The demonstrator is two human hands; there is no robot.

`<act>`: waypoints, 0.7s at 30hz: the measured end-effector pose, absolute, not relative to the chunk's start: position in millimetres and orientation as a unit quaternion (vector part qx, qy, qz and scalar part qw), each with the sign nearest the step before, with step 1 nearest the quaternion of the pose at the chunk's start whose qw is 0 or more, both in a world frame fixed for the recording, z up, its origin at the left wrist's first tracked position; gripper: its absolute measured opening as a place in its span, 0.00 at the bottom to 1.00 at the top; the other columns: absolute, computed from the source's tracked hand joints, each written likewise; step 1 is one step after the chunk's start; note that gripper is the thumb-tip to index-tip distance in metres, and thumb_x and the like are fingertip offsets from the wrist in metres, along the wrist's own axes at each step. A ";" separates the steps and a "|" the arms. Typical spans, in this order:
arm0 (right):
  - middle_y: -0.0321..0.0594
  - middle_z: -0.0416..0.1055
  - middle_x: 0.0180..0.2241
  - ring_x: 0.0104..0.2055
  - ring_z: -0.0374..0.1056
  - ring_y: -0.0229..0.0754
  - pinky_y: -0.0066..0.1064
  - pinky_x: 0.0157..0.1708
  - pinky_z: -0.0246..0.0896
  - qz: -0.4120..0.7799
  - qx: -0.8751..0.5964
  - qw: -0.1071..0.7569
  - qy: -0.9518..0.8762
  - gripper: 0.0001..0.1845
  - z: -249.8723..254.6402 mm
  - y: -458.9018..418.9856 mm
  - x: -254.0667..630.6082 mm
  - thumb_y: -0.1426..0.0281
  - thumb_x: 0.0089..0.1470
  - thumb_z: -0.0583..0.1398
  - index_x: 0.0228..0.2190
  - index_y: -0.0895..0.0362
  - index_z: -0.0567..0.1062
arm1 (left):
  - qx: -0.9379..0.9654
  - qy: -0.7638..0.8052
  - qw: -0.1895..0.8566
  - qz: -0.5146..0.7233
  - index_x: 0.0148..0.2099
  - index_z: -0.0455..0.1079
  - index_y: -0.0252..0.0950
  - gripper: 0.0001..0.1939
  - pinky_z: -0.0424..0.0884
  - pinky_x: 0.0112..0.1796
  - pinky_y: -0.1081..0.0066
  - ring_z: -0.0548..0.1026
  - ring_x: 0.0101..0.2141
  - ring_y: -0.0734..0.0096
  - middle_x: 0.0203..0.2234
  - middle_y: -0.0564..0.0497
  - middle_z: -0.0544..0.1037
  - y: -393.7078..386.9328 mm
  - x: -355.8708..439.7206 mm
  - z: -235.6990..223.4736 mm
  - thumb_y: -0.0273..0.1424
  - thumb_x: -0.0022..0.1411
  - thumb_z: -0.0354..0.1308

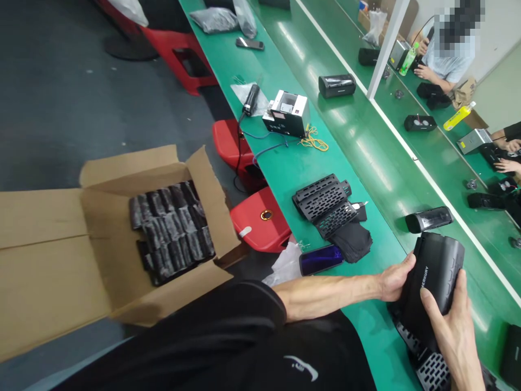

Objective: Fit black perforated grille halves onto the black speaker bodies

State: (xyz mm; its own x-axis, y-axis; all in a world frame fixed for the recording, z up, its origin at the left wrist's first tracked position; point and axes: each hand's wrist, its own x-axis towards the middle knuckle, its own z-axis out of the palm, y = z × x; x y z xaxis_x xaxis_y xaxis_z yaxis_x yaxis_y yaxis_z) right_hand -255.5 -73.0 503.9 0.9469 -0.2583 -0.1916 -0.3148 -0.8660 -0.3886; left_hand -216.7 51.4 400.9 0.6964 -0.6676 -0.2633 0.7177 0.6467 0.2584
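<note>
A black speaker housing (pixel 433 282), lettered MERKURY, is between my two hands at the right of the view. My left hand (pixel 396 279) grips its left side, thumb up along the edge. Around its right side wraps my right hand (pixel 453 320), with the thumb pressed on the lettered face. Under and below the housing lie perforated black grilles (pixel 434 371), partly hidden by it and my right hand. Farther left on the green table, more perforated grilles (pixel 325 203) rest beside dark cloth-like pieces (pixel 352 239).
A phone (pixel 321 260) lies by my left forearm. An electric screwdriver (pixel 251 100) and a screw feeder box (pixel 287 114) stand farther back. Speakers (pixel 429 220) sit on the green conveyor (pixel 362 157). An open carton (pixel 97 255) holds wrapped black pieces. Co-workers sit opposite; red stools (pixel 260 217) stand left.
</note>
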 end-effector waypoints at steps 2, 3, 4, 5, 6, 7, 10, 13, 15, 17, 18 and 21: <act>0.68 0.51 0.72 0.70 0.57 0.83 0.69 0.60 0.60 0.065 -0.965 0.207 0.148 0.72 500.2 -76.0 -256.1 0.30 0.51 0.61 0.78 0.57 0.43 | 0.170 0.070 0.908 -0.376 0.49 0.83 0.45 0.31 0.65 0.66 0.56 0.80 0.55 0.52 0.42 0.43 0.84 47.7 -216.4 399.0 0.58 0.74 0.44; 0.68 0.51 0.72 0.70 0.56 0.84 0.70 0.60 0.60 0.063 -0.965 0.208 0.146 0.72 498.3 -78.1 -256.3 0.30 0.51 0.61 0.78 0.57 0.42 | 0.167 0.070 0.912 -0.369 0.54 0.81 0.48 0.28 0.64 0.66 0.54 0.80 0.55 0.53 0.44 0.45 0.85 44.8 -215.9 397.3 0.58 0.73 0.49; 0.68 0.51 0.72 0.71 0.55 0.84 0.70 0.61 0.59 0.062 -0.965 0.209 0.142 0.72 496.5 -80.9 -256.3 0.30 0.51 0.61 0.78 0.58 0.42 | 0.164 0.071 0.916 -0.358 0.59 0.78 0.52 0.26 0.63 0.67 0.52 0.81 0.54 0.54 0.46 0.48 0.84 41.2 -215.3 395.3 0.58 0.71 0.53; 0.69 0.50 0.73 0.71 0.54 0.84 0.70 0.61 0.59 0.063 -0.965 0.211 0.139 0.72 494.9 -84.3 -256.0 0.31 0.51 0.61 0.78 0.58 0.41 | 0.161 0.069 0.921 -0.348 0.62 0.74 0.56 0.26 0.62 0.68 0.50 0.81 0.54 0.55 0.48 0.50 0.84 37.2 -214.8 393.2 0.58 0.68 0.57; 0.69 0.49 0.73 0.72 0.53 0.83 0.70 0.62 0.59 0.064 -0.966 0.212 0.136 0.73 493.5 -88.3 -255.5 0.31 0.51 0.62 0.78 0.59 0.40 | 0.160 0.064 0.924 -0.340 0.65 0.71 0.59 0.29 0.62 0.68 0.49 0.80 0.54 0.55 0.51 0.52 0.83 33.1 -214.4 391.1 0.59 0.66 0.61; 0.69 0.48 0.74 0.73 0.52 0.83 0.70 0.62 0.58 0.067 -0.966 0.211 0.135 0.74 492.6 -92.6 -255.0 0.31 0.50 0.62 0.78 0.59 0.40 | 0.159 0.056 0.927 -0.336 0.66 0.69 0.61 0.32 0.61 0.68 0.47 0.80 0.54 0.55 0.52 0.53 0.82 29.2 -214.2 389.2 0.60 0.63 0.63; 0.69 0.43 0.76 0.74 0.50 0.82 0.71 0.64 0.56 0.073 -0.968 0.196 0.140 0.75 494.1 -103.4 -254.3 0.31 0.49 0.63 0.78 0.60 0.39 | 0.157 0.031 0.931 -0.329 0.67 0.68 0.63 0.39 0.62 0.67 0.48 0.78 0.55 0.56 0.55 0.53 0.80 21.9 -214.1 386.8 0.64 0.56 0.67; 0.67 0.41 0.77 0.75 0.47 0.80 0.69 0.68 0.52 0.075 -0.968 0.195 0.138 0.76 504.5 -106.1 -255.0 0.31 0.48 0.63 0.78 0.62 0.39 | 0.137 0.005 0.932 -0.337 0.65 0.69 0.61 0.43 0.67 0.62 0.53 0.79 0.51 0.60 0.54 0.54 0.80 24.3 -210.4 388.0 0.64 0.50 0.72; 0.62 0.43 0.78 0.76 0.47 0.76 0.66 0.70 0.49 0.075 -0.965 0.215 0.128 0.73 515.8 -105.1 -253.8 0.31 0.50 0.62 0.78 0.60 0.41 | 0.122 -0.018 0.921 -0.369 0.65 0.70 0.57 0.47 0.71 0.55 0.56 0.79 0.45 0.62 0.51 0.54 0.81 29.2 -203.6 388.6 0.60 0.44 0.78; 0.56 0.47 0.77 0.75 0.51 0.72 0.63 0.72 0.47 0.087 -0.958 0.245 0.119 0.69 528.7 -105.9 -250.6 0.32 0.52 0.62 0.78 0.56 0.44 | 0.121 -0.041 0.901 -0.415 0.63 0.72 0.50 0.50 0.74 0.47 0.58 0.79 0.40 0.63 0.46 0.52 0.82 33.2 -194.1 388.7 0.54 0.39 0.82; 0.53 0.50 0.77 0.74 0.54 0.70 0.62 0.72 0.47 0.096 -0.955 0.257 0.115 0.68 535.1 -107.7 -249.2 0.32 0.52 0.62 0.78 0.54 0.45 | 0.123 -0.048 0.891 -0.434 0.62 0.73 0.46 0.50 0.74 0.43 0.59 0.78 0.37 0.63 0.44 0.50 0.83 34.5 -189.2 389.1 0.51 0.38 0.83; 0.53 0.54 0.75 0.72 0.59 0.71 0.64 0.71 0.49 0.084 -0.954 0.266 0.109 0.67 548.6 -116.7 -253.7 0.33 0.49 0.65 0.77 0.51 0.51 | 0.133 -0.050 0.888 -0.437 0.59 0.74 0.40 0.46 0.74 0.39 0.62 0.78 0.33 0.64 0.36 0.51 0.82 36.7 -175.8 394.4 0.45 0.38 0.83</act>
